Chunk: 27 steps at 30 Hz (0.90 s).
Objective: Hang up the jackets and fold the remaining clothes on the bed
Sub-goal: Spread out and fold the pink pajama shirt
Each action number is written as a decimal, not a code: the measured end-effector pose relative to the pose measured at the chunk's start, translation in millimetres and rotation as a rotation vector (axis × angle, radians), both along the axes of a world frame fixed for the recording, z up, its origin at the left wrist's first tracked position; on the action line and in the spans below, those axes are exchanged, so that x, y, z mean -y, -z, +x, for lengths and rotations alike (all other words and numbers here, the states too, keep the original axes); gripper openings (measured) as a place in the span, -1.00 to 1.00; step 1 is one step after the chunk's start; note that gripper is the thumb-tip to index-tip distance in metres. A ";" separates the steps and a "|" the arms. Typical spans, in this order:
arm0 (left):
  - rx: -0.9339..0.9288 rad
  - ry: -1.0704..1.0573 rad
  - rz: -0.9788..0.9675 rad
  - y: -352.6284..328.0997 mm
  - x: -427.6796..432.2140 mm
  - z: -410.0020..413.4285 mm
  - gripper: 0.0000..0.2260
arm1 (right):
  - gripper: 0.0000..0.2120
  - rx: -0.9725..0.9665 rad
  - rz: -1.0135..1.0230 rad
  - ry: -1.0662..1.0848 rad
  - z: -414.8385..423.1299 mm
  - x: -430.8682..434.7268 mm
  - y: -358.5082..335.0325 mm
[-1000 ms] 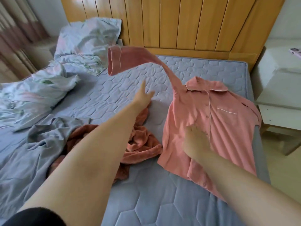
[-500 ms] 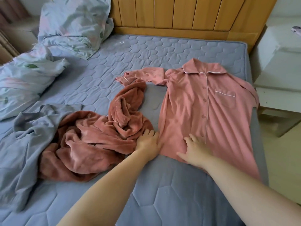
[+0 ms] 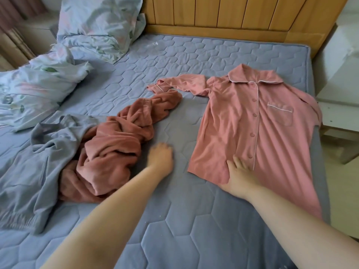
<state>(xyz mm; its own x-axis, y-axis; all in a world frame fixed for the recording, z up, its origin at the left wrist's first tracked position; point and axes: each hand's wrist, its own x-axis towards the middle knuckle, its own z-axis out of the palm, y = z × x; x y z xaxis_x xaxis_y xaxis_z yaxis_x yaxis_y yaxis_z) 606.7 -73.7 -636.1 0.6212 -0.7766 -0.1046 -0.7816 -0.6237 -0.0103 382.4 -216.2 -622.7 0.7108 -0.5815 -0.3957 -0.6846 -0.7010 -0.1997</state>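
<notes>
A pink button-up pajama shirt (image 3: 252,121) lies flat, front up, on the right side of the blue quilted mattress (image 3: 194,220). Its left sleeve stretches out toward the middle of the bed. My right hand (image 3: 238,176) rests flat on the shirt's lower left hem, fingers straight. My left hand (image 3: 161,157), blurred, lies on the bare mattress between the shirt and a crumpled rust-coloured fleece garment (image 3: 118,146). A grey-blue garment (image 3: 31,171) lies bunched at the left, partly under the fleece one.
A floral pillow (image 3: 101,22) and a rumpled floral duvet (image 3: 37,84) fill the bed's far left. The wooden headboard (image 3: 233,18) runs along the back. A white nightstand (image 3: 342,94) stands right of the bed, with bare floor (image 3: 345,200) below it.
The shirt's left sleeve, in the air a second ago, has dropped flat onto the mattress. My left hand has slid left off the shirt's edge; the fleece garment now lies further from the shirt.
</notes>
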 end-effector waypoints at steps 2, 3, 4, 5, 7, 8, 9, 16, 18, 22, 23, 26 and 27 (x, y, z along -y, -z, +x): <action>-0.377 0.126 -0.251 2.6 18.9 -34.7 -0.54 | -0.05 -0.017 -0.002 -0.037 -3.6 1.2 2.6; -0.532 0.164 -0.274 4.9 22.4 -49.1 -0.40 | -0.04 -0.027 -0.008 -0.061 -5.8 2.2 3.4; -0.604 0.195 -0.260 9.8 22.9 -60.5 -0.24 | -0.04 -0.032 -0.016 -0.080 -8.1 3.1 4.1; -0.613 0.219 -0.228 14.8 22.1 -68.0 -0.10 | -0.06 -0.032 -0.025 -0.096 -10.3 3.9 4.3; -0.533 0.262 -0.198 20.9 17.3 -73.4 0.02 | -0.15 -0.033 -0.045 -0.123 -13.6 3.7 3.9; -0.500 0.272 -0.230 24.0 14.6 -73.5 -0.02 | -0.21 -0.029 -0.056 -0.133 -14.8 3.1 3.8; -0.495 0.257 -0.311 25.4 12.4 -74.1 -0.11 | -0.28 -0.017 -0.065 -0.140 -16.1 2.0 3.7; -0.754 -0.299 -0.786 9.7 25.8 -82.5 -0.82 | -0.82 0.151 -0.190 -0.075 -22.0 -7.9 4.6; -0.878 -0.292 -0.773 2.5 28.1 -82.8 -0.86 | -0.90 0.174 -0.185 -0.045 -20.5 -6.8 -1.8; -0.880 -0.345 -0.691 -1.6 34.2 -87.8 -0.72 | -0.84 0.212 -0.091 -0.031 -18.0 -3.1 -5.6; -0.842 -0.361 -0.680 -2.2 37.5 -90.7 -0.71 | -0.80 0.191 -0.058 -0.041 -18.8 -4.6 -6.3; -0.786 -0.475 -0.742 -5.3 45.5 -94.9 -0.72 | -0.75 0.075 -0.157 -0.147 -19.9 -9.3 -2.4; -0.772 -0.502 -0.778 -7.1 45.8 -93.8 -0.73 | -0.81 0.079 -0.204 -0.152 -20.0 -9.2 -1.2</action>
